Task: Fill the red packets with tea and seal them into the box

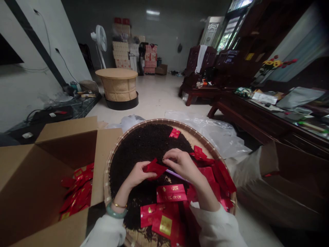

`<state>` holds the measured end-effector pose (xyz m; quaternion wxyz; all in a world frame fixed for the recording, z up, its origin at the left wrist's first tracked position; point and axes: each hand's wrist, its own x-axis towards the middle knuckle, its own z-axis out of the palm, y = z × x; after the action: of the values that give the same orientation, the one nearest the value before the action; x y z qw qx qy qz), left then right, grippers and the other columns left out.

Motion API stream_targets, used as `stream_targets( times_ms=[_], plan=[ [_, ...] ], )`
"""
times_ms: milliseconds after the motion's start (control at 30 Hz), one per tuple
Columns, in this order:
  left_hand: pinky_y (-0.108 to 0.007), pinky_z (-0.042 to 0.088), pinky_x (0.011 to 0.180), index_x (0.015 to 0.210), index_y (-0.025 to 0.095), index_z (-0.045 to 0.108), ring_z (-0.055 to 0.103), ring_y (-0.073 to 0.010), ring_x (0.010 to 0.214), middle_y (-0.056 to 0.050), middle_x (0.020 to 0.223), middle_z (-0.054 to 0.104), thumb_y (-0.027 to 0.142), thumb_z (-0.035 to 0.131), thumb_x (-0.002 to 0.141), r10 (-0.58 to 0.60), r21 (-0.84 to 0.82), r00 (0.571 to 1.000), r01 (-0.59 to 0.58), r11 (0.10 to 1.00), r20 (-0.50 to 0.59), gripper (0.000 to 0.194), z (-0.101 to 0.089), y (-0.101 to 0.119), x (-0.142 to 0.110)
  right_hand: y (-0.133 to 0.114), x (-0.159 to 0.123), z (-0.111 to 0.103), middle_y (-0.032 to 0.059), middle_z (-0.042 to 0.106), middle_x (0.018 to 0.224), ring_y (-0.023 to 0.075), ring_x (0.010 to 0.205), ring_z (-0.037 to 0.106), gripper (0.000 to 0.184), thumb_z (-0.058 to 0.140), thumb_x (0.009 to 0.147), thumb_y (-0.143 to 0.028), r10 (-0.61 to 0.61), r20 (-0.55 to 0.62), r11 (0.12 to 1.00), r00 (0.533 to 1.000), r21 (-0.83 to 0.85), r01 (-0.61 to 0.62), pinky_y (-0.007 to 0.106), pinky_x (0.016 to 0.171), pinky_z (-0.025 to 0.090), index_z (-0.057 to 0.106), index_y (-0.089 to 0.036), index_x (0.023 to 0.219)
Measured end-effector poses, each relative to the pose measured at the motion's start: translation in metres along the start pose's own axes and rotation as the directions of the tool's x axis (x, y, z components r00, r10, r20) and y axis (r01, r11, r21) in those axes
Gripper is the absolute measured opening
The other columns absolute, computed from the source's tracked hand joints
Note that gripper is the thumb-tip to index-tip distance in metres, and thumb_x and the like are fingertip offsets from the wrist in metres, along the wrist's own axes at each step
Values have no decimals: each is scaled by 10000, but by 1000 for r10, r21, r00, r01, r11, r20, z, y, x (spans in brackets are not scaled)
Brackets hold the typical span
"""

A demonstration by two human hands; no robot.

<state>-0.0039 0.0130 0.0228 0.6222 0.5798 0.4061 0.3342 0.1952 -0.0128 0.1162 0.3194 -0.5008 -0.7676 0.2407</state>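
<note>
My left hand is closed on a small red packet, held over a round woven tray heaped with dark loose tea. My right hand pinches at the packet's top edge, and a thin pale tool shows under its palm. Several flat red packets with gold print lie on the tray in front of and to the right of my hands. One more red packet rests on the tea farther back.
An open cardboard box at the left holds several red packets. Clear plastic sheeting lies behind the tray. A second cardboard box stands at the right, a dark wooden table beyond it. A round wicker tub sits on the floor.
</note>
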Motion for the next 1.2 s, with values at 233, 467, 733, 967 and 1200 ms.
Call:
stream_targets(
  times_ms=[233,467,733,967,1200],
  plan=[
    [-316,521,751,932,116,701,668,-214,771,-68,886,744,349,811,542,10,-126,976,-39,991,-220,467,-5,-2,3,15,-16,-8,46,687,830,162,755,628,116,626,796,-260,87,65,975,994,200,-98,262,664,481,704,-178,817],
    [-297,527,714,945,114,689,666,-194,720,-62,855,741,349,829,520,-7,-194,981,-32,980,-196,505,-4,1,2,11,-6,28,89,626,1009,155,787,608,380,634,793,-234,55,-95,986,994,161,-39,231,592,475,608,-178,1168],
    [-226,478,593,826,137,659,623,-150,636,-10,712,694,415,777,589,28,-231,985,-68,971,-172,384,-4,3,1,16,10,42,14,653,678,127,607,586,92,632,790,-206,105,-19,984,994,145,-101,223,574,433,686,-178,721],
    [-195,414,519,637,124,614,533,-100,517,20,563,608,447,722,654,46,-134,963,-84,987,-267,340,-4,1,1,27,7,55,-34,558,469,96,396,492,209,658,708,-363,378,107,779,920,500,-378,198,394,381,657,-156,682],
    [-362,545,693,1069,129,583,681,-224,737,-98,921,712,319,831,566,-170,-301,965,226,927,200,592,2,8,-8,41,10,68,3,599,520,130,448,541,332,630,716,-485,440,41,710,897,596,-375,249,452,457,673,-155,728]
  ],
)
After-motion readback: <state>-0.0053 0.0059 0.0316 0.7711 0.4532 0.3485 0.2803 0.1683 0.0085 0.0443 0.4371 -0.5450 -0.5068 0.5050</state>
